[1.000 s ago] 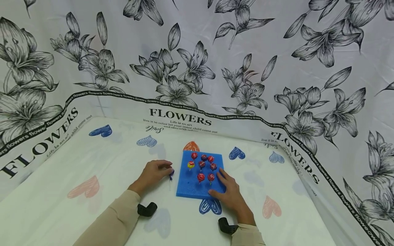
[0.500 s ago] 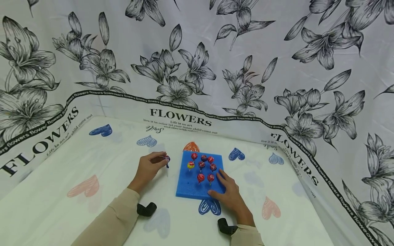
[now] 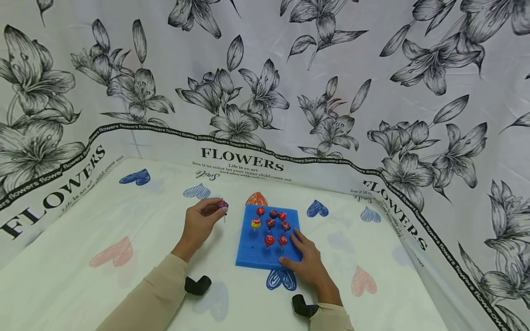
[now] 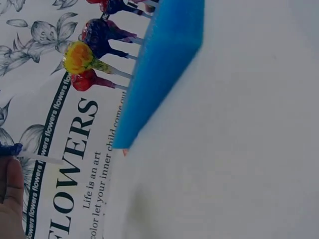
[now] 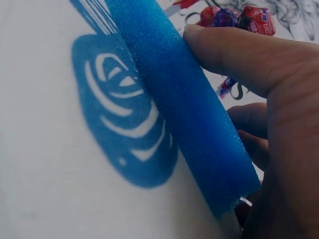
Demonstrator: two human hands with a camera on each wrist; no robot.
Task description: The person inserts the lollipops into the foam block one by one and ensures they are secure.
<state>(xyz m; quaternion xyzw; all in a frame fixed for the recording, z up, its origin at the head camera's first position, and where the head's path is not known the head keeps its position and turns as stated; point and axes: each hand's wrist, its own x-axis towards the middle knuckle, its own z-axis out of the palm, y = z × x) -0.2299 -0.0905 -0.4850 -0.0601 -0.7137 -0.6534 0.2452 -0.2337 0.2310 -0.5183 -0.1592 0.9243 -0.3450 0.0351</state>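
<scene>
A lollipop [image 3: 222,204] with a dark, purplish wrapper is pinched near its head by my left hand [image 3: 198,226], left of a blue foam block [image 3: 248,257]. Its white stick points down; in the left wrist view the stick [image 4: 42,158] is free at its end. Several wrapped lollipops stand upright in the foam, mostly red or purple, plus a yellow-and-red lollipop [image 3: 256,223]. My right hand [image 3: 310,259] grips the block's near right corner, thumb on the front edge and fingers along the right side. The thumb [image 5: 224,47] lies over the foam's edge in the right wrist view.
A white cloth [image 3: 157,216] printed with hearts covers the table. Behind it hangs a curtain [image 3: 265,105] with black flower drawings and lettering. Black devices sit at both wrists, such as the left wrist mount [image 3: 198,285].
My left hand has moved up and slightly left with the lollipop, raising it and moving it farther back beside the block. My right hand and the foam block have stayed put.
</scene>
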